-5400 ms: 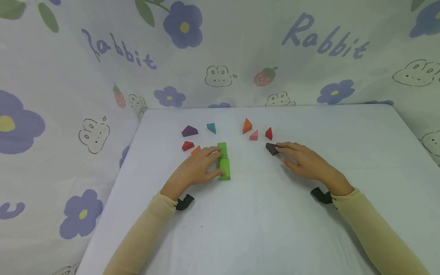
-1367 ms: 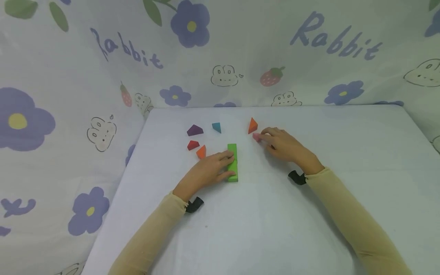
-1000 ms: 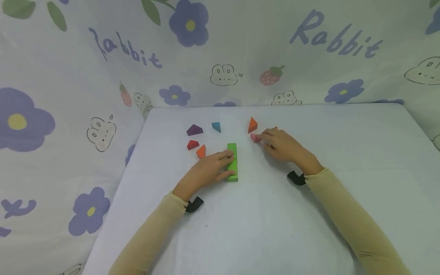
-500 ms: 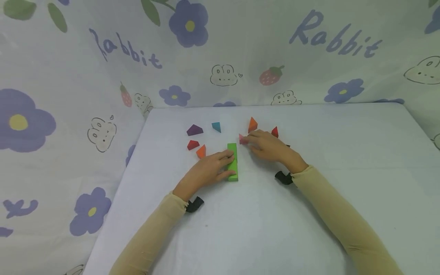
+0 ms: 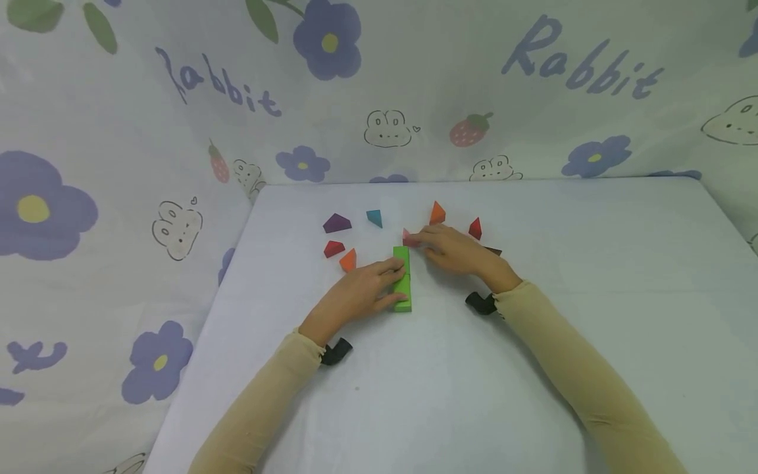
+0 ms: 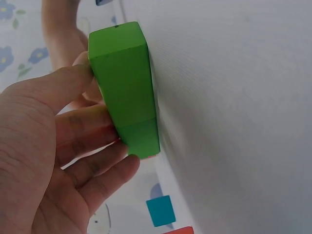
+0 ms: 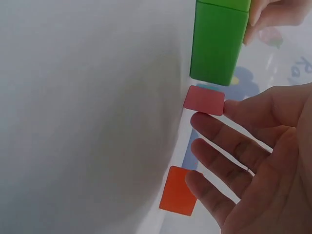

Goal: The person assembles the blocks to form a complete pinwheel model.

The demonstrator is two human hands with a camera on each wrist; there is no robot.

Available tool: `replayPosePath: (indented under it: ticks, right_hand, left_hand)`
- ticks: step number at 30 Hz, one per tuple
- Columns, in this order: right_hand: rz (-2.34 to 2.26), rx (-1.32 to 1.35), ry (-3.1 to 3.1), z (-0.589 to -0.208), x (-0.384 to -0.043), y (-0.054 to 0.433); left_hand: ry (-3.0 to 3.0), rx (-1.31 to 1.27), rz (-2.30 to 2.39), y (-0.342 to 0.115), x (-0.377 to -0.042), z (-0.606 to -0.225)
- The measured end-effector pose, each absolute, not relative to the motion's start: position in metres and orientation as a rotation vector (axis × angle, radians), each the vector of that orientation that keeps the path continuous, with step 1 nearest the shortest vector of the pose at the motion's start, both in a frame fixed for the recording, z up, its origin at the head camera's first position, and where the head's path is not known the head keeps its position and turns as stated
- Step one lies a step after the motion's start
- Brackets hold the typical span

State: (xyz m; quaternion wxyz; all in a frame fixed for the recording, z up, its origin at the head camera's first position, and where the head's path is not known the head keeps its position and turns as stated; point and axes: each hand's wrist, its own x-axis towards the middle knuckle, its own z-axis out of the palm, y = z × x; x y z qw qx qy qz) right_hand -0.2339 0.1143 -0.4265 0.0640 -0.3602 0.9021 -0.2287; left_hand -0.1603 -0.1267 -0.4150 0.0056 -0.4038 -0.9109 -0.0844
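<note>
White table (image 5: 414,382), cloth-like surface, pale fabric (image 5: 426,72) standing at the far and left sides, printed with purple flowers, rabbit faces, strawberries and "Rabbit" lettering. Near green block (image 5: 405,287) and far green block (image 5: 403,252) sit end to end mid-table. Left hand (image 5: 361,288) touches both from the left, grip fairly spread, not wrapped round. Pink block (image 7: 204,100) is just beyond the far green block's far end; right hand (image 5: 456,252) has fingertips on it from the right. Can't tell if that grip pinches or only pushes. Purple block (image 5: 337,224), teal block (image 5: 374,218), left red block (image 5: 334,249) and left orange block (image 5: 349,260) lie left; right red block (image 5: 476,228) right. Hidden: dark block (image 5: 494,251) mostly behind the right hand, shape unreadable; far orange block (image 5: 437,213) partly covered at its near end. Black parts (image 5: 337,352) at both cuffs run under the sleeves (image 5: 254,401), can't identify. Table's near edge cut off.
</note>
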Motion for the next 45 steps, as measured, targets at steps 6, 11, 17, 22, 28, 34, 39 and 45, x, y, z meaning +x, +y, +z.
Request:
replayPosePath:
  ticks: [6, 11, 17, 22, 28, 34, 39, 45]
  right_hand:
    - [-0.734, -1.145, 2.664, -0.427, -0.237, 0.107]
    - [-0.727, -1.174, 2.651, -0.428, -0.236, 0.104]
    - [-0.736, -1.194, 2.658, -0.43, -0.233, 0.103]
    - [-0.737, -1.187, 2.655, -0.429, -0.231, 0.103]
    - [-0.739, -1.197, 2.654, -0.428, -0.23, 0.102]
    - [-0.717, -1.189, 2.664, -0.428, -0.228, 0.101]
    - [-0.692, -1.165, 2.681, -0.428, -0.226, 0.1]
    - [-0.677, -1.164, 2.694, -0.425, -0.223, 0.099]
  left_hand:
    - [-2.845, -1.271, -0.271, -0.128, -0.161, -0.416]
    - [-2.81, -1.278, -0.281, -0.129, -0.163, -0.418]
    - [-2.795, -1.284, -0.293, -0.129, -0.163, -0.42]
    - [-2.798, -1.29, -0.304, -0.129, -0.163, -0.42]
    - [-2.802, -1.292, -0.288, -0.129, -0.163, -0.421]
    - [-2.801, -1.289, -0.278, -0.129, -0.163, -0.421]
    - [-2.793, -1.288, -0.286, -0.129, -0.163, -0.42]
    - [-2.792, -1.293, -0.281, -0.13, -0.164, -0.421]
